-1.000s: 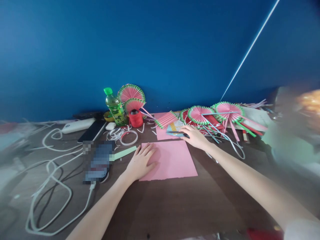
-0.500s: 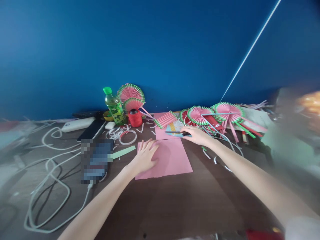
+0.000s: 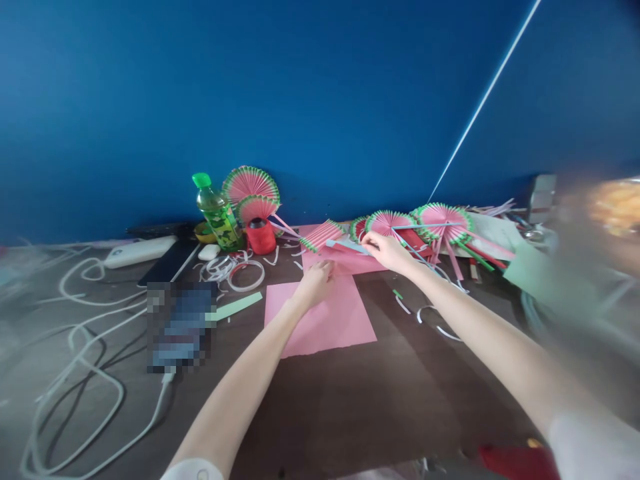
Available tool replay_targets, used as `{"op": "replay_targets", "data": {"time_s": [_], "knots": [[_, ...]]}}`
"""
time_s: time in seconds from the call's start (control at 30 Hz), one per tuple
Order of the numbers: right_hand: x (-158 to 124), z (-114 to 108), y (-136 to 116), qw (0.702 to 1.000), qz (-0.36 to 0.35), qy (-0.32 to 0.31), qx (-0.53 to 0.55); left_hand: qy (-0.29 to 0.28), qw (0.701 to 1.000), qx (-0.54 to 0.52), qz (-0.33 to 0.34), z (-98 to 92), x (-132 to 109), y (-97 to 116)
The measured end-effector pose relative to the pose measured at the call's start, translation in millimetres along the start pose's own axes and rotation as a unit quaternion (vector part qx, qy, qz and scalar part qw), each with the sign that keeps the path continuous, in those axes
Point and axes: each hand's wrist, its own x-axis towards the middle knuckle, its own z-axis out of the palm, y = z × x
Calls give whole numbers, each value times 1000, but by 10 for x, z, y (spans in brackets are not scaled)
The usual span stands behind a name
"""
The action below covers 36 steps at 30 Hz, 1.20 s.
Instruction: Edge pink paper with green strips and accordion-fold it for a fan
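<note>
Pink paper sheet (image 3: pixel 325 323) lies flat at centre frame on the tabletop (image 3: pixel 380 400), its far edge pinned under the left hand (image 3: pixel 316 279), fingertips curled down, apparently to steady it. The right hand (image 3: pixel 384 248) pinches a slim pale tool (image 3: pixel 345 245) just above, near the paper fans (image 3: pixel 440 221).

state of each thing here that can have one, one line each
flat pink paper sheet, unfolded on the dark table
left hand, fingertips on the sheet's far edge
right hand, closed on a thin pale blue-grey strip
green-capped plastic bottle, upright, capped
red thread spool, upright
round pink-and-green paper fan, spread open
pleated pink paper bundle, folded shut
white cable, loose loops, plugged into a blurred device
</note>
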Motion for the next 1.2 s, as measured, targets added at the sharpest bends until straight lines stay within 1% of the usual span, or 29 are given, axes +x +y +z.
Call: {"op": "replay_targets", "data": {"time_s": [0.13,0.3,0.4,0.47,0.57,0.73,0.8,0.83,0.9,0.97,1.03,1.1,1.2], "knots": [[11,13,-2,1000,11,10,7,5,1000,1,-12,78,74,-3],[25,-37,-35,999,31,31,14,8,1000,10,-9,94,25,-26],[71,-71,-9,998,34,31,34,14,1000,10,-17,86,13,-10],[110,-87,18,998,19,15,57,20,999,5,-25,90,20,9],[140,-98,33,997,-5,-27,77,34,999,-10,-38,101,41,23],[51,-69,-46,989,12,-116,94,88,991,-50,-91,94,59,-21],[0,-45,-66,985,17,-135,107,108,986,-63,-112,87,53,-41],[-22,-32,-62,985,17,-132,107,115,984,-67,-117,83,49,-45],[-55,-4,-24,991,4,-108,78,125,983,-67,-117,77,45,-38],[-81,23,50,997,-28,-74,20,131,984,-55,-110,72,47,-15],[-105,44,135,996,-59,-68,-28,132,986,-37,-97,69,53,15],[-126,49,205,994,-72,-72,-43,118,990,-21,-79,76,58,39],[-139,18,254,995,-73,-63,-35,79,996,-1,-50,107,52,56]]}}
